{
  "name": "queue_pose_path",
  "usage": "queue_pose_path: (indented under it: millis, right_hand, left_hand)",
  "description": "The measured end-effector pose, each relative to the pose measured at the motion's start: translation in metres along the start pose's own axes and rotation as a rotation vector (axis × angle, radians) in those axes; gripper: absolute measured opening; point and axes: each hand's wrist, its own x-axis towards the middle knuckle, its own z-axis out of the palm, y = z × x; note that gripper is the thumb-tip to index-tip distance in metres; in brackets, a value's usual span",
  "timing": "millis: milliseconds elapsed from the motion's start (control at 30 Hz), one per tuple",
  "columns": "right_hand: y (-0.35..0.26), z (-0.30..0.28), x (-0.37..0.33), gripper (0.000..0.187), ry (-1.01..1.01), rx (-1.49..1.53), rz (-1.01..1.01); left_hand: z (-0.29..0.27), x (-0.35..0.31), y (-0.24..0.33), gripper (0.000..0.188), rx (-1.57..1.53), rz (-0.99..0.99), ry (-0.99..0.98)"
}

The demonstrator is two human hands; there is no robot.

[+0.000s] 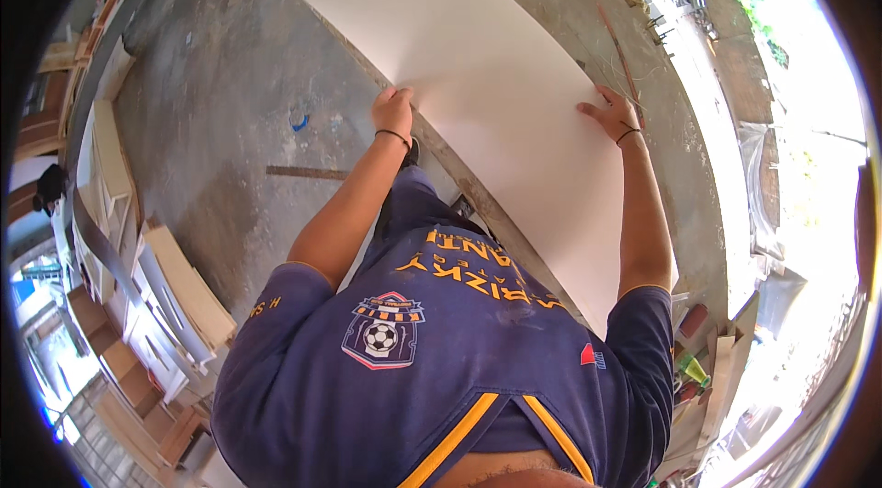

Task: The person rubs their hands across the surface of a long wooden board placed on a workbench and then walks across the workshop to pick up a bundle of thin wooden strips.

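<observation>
Both my hands on the big white panel

My left hand (393, 109) curls over the white panel's (496, 74) near edge, fingers folded tight on it; I judge an even pull from both sides keeps the sheet from twisting. Right of that, the board stretches away from my fingertips (a thin strip lies past it). My right hand (610, 116) lies flat on top, fingers spread wide, gripping nothing.

The big white board (478, 56) looks smooth and matt, like laminated sheet wood with a raw edge. The floor (230, 93) under it is rough, stained grey concrete, and the person's navy shirt (441, 350) is soft knit cloth.
</observation>
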Motion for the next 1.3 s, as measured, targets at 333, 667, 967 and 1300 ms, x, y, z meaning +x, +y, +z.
queue_pose_path:
  millis: [333, 667, 967, 1300]
  right_hand:
    - [0.012, 0.002, -0.005, 0.072, 0.025, -0.016, -0.059]
    - [0.018, 0.013, -0.001, 0.070, 0.059, -0.044, -0.082]
    - [0.025, 0.022, 0.004, 0.071, 0.077, -0.058, -0.039]
    - [0.026, 0.026, -0.003, 0.067, 0.083, -0.104, -0.004]
  left_hand:
    - [0.016, -0.034, -0.032, 0.053, -0.008, 0.114, 0.019]
    - [0.033, -0.040, -0.053, 0.046, 0.188, 0.393, 0.179]
    - [0.036, -0.027, -0.060, 0.046, 0.276, 0.367, 0.187]
    - [0.053, -0.052, -0.049, 0.050, 0.471, 0.428, 0.217]
